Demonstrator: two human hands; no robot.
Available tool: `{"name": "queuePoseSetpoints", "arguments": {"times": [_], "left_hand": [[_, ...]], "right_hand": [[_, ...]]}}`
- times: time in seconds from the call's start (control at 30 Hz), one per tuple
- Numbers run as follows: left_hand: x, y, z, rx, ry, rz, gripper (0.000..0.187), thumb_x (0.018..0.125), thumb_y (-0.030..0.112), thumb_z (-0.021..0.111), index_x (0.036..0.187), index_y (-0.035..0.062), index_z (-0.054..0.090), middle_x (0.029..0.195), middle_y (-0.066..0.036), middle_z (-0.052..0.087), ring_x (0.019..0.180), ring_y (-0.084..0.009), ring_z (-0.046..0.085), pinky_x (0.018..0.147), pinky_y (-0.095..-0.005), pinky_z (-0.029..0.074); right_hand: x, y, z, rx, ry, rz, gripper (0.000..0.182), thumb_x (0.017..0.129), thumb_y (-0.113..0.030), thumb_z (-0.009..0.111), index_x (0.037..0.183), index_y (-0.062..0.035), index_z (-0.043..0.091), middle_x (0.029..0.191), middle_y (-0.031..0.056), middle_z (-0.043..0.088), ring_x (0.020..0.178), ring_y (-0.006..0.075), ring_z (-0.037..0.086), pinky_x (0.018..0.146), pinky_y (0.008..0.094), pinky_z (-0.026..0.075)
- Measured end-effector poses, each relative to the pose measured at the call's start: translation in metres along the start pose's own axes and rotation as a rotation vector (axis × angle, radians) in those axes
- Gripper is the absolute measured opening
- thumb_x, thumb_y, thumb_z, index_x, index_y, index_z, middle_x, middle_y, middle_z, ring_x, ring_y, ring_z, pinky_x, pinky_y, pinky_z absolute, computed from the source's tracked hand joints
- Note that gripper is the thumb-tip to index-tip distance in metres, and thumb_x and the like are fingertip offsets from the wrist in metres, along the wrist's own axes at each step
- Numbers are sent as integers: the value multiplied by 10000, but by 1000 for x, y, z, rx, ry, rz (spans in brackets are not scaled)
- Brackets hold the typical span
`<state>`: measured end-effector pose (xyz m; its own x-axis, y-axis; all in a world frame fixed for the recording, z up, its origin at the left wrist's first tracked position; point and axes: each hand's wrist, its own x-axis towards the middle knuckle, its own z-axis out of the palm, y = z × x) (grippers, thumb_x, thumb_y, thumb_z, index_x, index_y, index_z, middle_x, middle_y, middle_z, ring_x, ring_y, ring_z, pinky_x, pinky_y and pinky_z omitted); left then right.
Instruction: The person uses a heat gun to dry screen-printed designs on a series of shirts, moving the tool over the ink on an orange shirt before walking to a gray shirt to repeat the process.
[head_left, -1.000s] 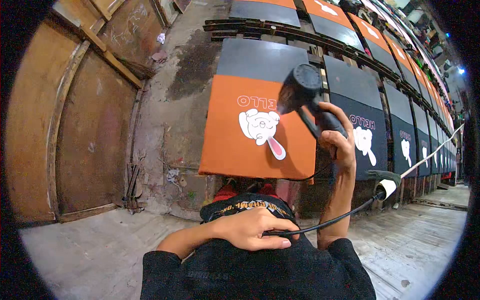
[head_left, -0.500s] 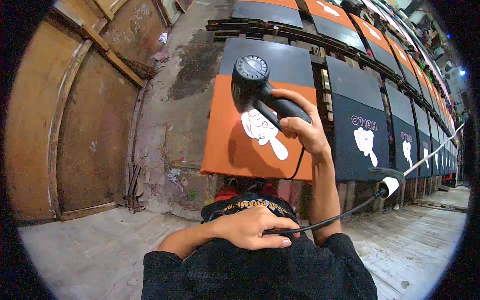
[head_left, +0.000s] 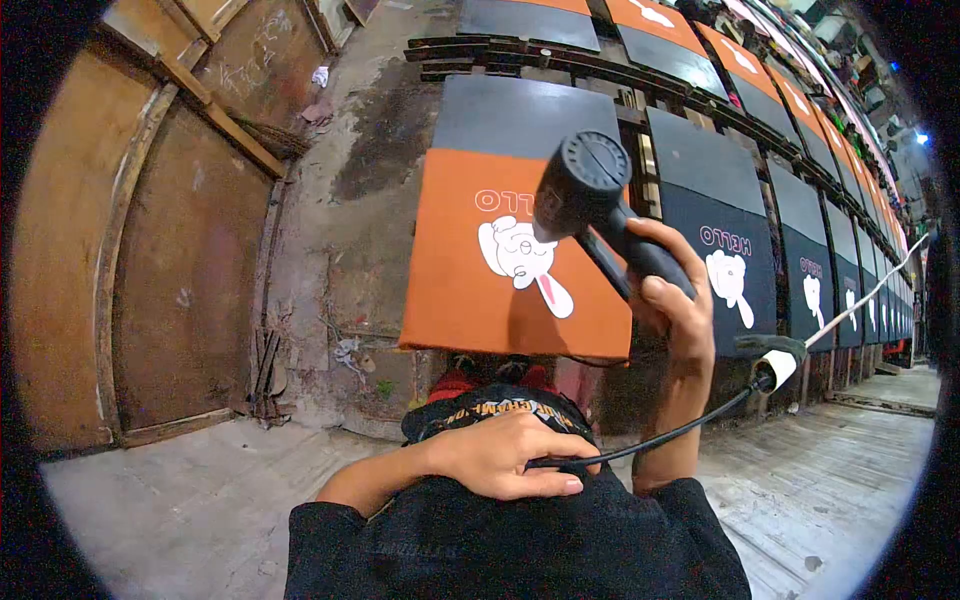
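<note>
My right hand (head_left: 675,285) is wrapped round the handle of a black hair dryer (head_left: 595,165). The dryer is tilted above an orange fabric panel (head_left: 450,290), its nozzle end pointing down toward the print. On the panel are a white rabbit figure (head_left: 520,255) with a pink inner ear and outlined lettering (head_left: 498,201), upside down from here and partly hidden by the dryer. Against my waist, my left hand (head_left: 510,455) is closed round a black power cable (head_left: 650,447), which runs right to a white connector (head_left: 778,370).
Dark panels (head_left: 715,185) with similar rabbit prints stretch away to the right. Beyond a slatted rail (head_left: 500,50) lies another row of orange and grey panels (head_left: 660,60). Wooden boards (head_left: 185,250) stand on the left, beside a worn concrete floor (head_left: 380,150). A white cord (head_left: 880,285) crosses the right side.
My right hand has carried the hair dryer to the right across the orange panel. More of the rabbit and the lettering now show. My left hand stays on the cable.
</note>
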<state>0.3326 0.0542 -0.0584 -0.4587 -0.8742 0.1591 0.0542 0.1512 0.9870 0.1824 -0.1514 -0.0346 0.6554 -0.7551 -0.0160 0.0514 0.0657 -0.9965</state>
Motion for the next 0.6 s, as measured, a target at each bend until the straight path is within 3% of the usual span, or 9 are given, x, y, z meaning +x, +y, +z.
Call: {"name": "queuePoseSetpoints", "arguments": {"times": [0.07,0.17,0.23,0.37,0.47,0.6], "left_hand": [[1,0,2,-15,28,39,317,972,274,644,1159,19,665,686,-120,635,594,-266,623,584,-389,462],[1,3,-5,1,-91,-88,334,956,233,686,1208,16,663,1009,-143,738,848,-291,725,747,-378,555],[0,3,-5,10,-80,-83,335,955,236,691,1207,17,664,974,-136,736,796,-275,714,711,-372,545],[3,12,-11,11,-134,-164,337,958,246,690,1206,19,664,903,-120,727,703,-248,682,649,-364,520],[2,2,-2,-8,-14,-29,315,967,277,650,1166,34,672,631,-102,599,519,-234,570,531,-365,431],[1,2,-2,-9,-26,-40,311,973,278,639,1165,35,670,613,-93,573,524,-237,572,538,-369,432]], "right_hand": [[-11,-4,-7,23,82,-17,672,753,-321,735,1315,23,601,739,-5,546,565,47,470,502,210,333],[-16,-10,9,140,293,-107,680,725,-294,736,1298,44,599,853,50,613,642,84,526,562,212,379],[-19,-11,10,187,336,-102,696,694,-272,737,1298,45,596,914,77,635,690,104,552,600,215,406],[-20,-7,-5,106,207,19,753,641,-262,724,1317,38,585,879,77,639,665,109,564,580,221,418],[-13,-5,4,103,127,39,768,641,-252,725,1346,15,577,825,76,633,606,94,554,537,214,407],[10,8,23,96,20,-18,744,662,-199,715,1367,-9,571,882,83,640,607,98,563,549,227,462]]}}
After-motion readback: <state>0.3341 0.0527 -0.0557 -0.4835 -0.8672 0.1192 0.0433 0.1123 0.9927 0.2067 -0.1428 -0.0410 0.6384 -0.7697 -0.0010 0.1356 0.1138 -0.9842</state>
